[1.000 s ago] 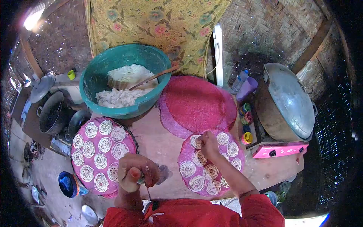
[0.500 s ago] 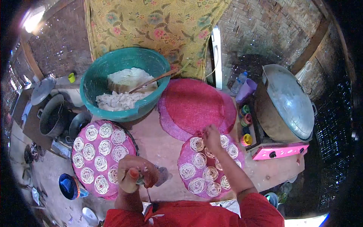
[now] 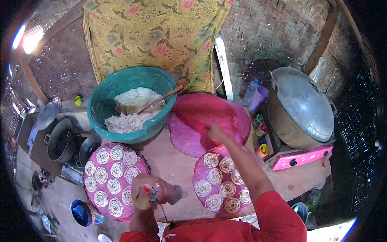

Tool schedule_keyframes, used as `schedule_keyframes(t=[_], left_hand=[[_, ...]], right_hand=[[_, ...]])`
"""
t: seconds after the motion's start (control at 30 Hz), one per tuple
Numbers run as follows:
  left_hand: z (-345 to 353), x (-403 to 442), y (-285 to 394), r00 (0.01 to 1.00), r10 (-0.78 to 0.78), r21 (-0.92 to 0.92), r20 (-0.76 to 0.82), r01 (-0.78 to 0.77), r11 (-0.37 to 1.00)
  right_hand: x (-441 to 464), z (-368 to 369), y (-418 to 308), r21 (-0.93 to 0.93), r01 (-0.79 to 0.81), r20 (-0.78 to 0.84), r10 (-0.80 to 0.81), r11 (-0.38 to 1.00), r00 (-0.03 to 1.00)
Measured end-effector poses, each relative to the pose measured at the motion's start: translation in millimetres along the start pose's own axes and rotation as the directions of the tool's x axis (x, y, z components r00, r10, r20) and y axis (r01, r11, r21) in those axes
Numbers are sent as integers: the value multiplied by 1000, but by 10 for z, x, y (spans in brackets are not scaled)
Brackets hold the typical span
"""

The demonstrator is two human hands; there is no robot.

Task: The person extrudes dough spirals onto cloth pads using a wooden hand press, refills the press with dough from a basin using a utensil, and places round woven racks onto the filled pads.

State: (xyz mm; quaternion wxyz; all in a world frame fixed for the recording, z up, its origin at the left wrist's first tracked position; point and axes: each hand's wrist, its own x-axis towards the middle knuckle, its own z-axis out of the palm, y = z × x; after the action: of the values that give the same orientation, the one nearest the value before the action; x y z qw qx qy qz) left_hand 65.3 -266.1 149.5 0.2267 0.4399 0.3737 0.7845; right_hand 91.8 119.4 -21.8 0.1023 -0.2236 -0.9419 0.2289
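My left hand [image 3: 155,191] is wrapped around a greyish tool [image 3: 176,194], whose blurred end sticks out to the right; its exact kind is unclear. My right hand [image 3: 215,133] is closed at the front part of a round pink mesh sheet [image 3: 229,111], and a darker layer seems raised in its fingers. Nearer me lies a second pink round [image 3: 221,183] with white coils of dough strands [image 3: 214,176], partly covered by my right forearm. Beside my left hand, a third pink round [image 3: 90,195] bears several similar coils [image 3: 114,186].
A green basin [image 3: 94,117] holds white dough [image 3: 131,123] and a wooden stick [image 3: 161,97]. A large lidded pot [image 3: 288,117] stands on a pink stove [image 3: 302,158] at right. Dark pans [image 3: 60,141] sit at left. A blue container [image 3: 80,211] is below.
My right hand has moved away from me over the pink sheets, and the darker top layer has shifted with it. My left hand keeps its hold. The view has tilted upward slightly.
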Motion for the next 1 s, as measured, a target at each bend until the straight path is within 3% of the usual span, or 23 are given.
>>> schedule_keyframes(t=[0.07, 0.17, 0.23, 0.3, 0.4, 0.47, 0.6, 0.8, 0.9, 0.97, 1.0], left_hand=[[23, 4, 26, 1000, 6, -65, 18, -4, 998], [-84, -70, -36, 999, -4, 5, 34, 4, 1000], [14, -26, 28, 997, -59, -58, 46, 62, 996], [89, 21, 76, 991, -115, -118, 62, 122, 985], [114, 17, 66, 993, -121, -49, 19, 121, 991], [129, 16, 101, 990, -140, -79, 35, 142, 987], [128, -68, 117, 990, -139, -116, 5, 139, 983], [33, -130, 84, 991, -101, -170, 84, 114, 979], [6, -69, 84, 991, -110, -156, 76, 121, 980], [9, 8, 94, 990, -110, -161, 93, 124, 979], [7, 47, 77, 989, -143, -190, 30, 146, 971]], right_hand=[[-13, -326, 21, 142, -35, -265, 72, 989, 962], [17, -751, -32, 59, -102, -381, 117, 993, 917], [24, -929, -99, 85, -14, -545, 58, 996, 836], [-327, -1336, -572, -12, -67, -491, 53, 998, 869], [-729, -1611, -879, -30, 43, -444, -52, 999, 894], [-1159, -1673, -951, -68, 239, -460, -243, 969, 854], [-2178, -1692, -1132, -217, 287, -403, -353, 933, 844], [-3396, -1116, -820, -256, 204, -378, -292, 945, 879], [-3797, -749, -656, -216, 97, -361, -172, 971, 916], [-3962, -581, -597, -51, 58, -318, -71, 997, 945], [-4032, -476, -541, 13, 25, -325, -19, 1000, 946]])
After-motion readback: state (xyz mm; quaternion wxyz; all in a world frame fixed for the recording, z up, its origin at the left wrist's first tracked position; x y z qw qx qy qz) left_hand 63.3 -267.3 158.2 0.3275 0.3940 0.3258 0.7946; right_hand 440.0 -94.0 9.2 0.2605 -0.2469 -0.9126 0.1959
